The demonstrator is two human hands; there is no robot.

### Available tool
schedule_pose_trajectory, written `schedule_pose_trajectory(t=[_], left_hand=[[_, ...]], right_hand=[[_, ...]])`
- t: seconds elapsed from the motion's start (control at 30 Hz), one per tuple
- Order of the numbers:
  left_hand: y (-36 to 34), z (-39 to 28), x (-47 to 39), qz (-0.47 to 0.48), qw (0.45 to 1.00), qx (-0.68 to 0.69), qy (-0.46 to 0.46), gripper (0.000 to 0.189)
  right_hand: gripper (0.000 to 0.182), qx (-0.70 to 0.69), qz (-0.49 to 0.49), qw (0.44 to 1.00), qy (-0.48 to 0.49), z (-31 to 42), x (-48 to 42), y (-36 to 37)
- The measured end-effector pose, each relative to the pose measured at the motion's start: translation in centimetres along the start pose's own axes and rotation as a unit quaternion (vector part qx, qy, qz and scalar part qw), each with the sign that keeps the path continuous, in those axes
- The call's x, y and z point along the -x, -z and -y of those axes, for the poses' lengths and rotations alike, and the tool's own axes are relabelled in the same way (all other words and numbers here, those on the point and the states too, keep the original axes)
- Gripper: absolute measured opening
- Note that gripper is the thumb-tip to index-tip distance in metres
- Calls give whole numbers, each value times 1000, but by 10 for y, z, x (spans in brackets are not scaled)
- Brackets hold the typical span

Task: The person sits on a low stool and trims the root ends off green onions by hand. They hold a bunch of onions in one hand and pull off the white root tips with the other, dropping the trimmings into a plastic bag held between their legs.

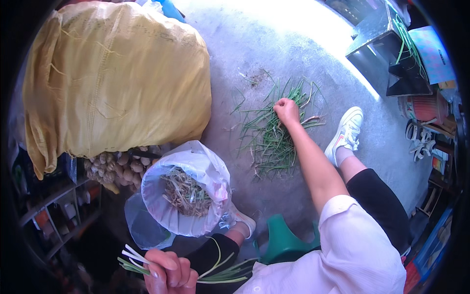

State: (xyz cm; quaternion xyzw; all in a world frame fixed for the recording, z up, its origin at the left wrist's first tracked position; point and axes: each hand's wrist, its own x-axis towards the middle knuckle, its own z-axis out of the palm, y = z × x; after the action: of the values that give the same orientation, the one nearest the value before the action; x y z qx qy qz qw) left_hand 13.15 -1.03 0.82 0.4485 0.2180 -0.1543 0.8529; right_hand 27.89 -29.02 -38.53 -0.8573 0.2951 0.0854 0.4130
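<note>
My left hand (170,270), low in the view, is closed around a small bunch of green onions (224,275), white ends pointing left and green leaves trailing right. My right hand (287,110) is over a loose heap of green onions (275,147) on the concrete floor. Its fingers are pinched together, and whether they grip a stalk cannot be made out. Between the left hand and the heap stands a bin lined with a white plastic bag (161,220), holding dry peelings and trimmings (187,194).
A large yellow woven cover (121,81) lies at upper left, with garlic or similar bulbs (125,169) below it. A green plastic stool (282,239) is near my legs. At upper right, more green onions (405,40) lie on a dark box (407,77); white sandals (420,139) sit nearby.
</note>
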Motion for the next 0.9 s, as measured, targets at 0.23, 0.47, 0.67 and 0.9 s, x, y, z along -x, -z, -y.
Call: schedule_pose_trajectory(t=[0.23, 0.47, 0.67, 0.9], left_hand=[[-2, 15, 8, -61, 996, -60, -28, 29], [-43, 35, -3, -37, 978, -206, -7, 28], [-58, 68, -28, -6, 947, -310, -83, 30], [-47, 75, -39, -69, 928, -343, -130, 24]], right_hand=[[13, -357, 176, 917, -11, 63, 54, 110], [16, -375, 323, 860, 123, 153, 174, 181], [20, -370, 374, 826, 203, 172, 247, 181], [24, -388, 373, 832, 133, 125, 202, 162]])
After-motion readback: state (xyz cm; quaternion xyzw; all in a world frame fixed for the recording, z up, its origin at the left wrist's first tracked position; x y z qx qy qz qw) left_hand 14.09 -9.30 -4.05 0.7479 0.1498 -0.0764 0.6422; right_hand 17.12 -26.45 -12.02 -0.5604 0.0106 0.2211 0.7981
